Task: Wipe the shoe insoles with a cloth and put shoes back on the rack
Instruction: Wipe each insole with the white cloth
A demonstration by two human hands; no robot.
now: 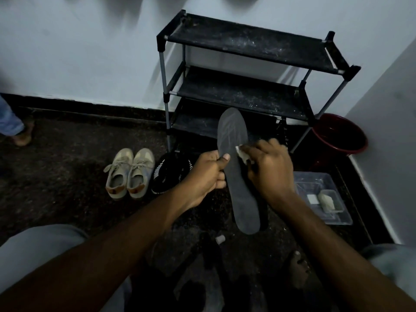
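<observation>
Clutching a pale cloth (242,152), right hand (269,164) presses the long dark grey insole (233,129) that left hand (207,173) pinches

Dim corner of a home, black three-tier shoe rack (252,70) against a pale wall (78,52), beige sneakers (129,174) on dark speckled floor (67,176), red bucket (340,136) beside the rack

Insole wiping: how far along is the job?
Done: nothing evident. In hand: left hand grips the dark grey insole; right hand presses a pale cloth on it. Left: beige sneakers and black shoe sit on the floor, off the black three-tier rack.
</observation>
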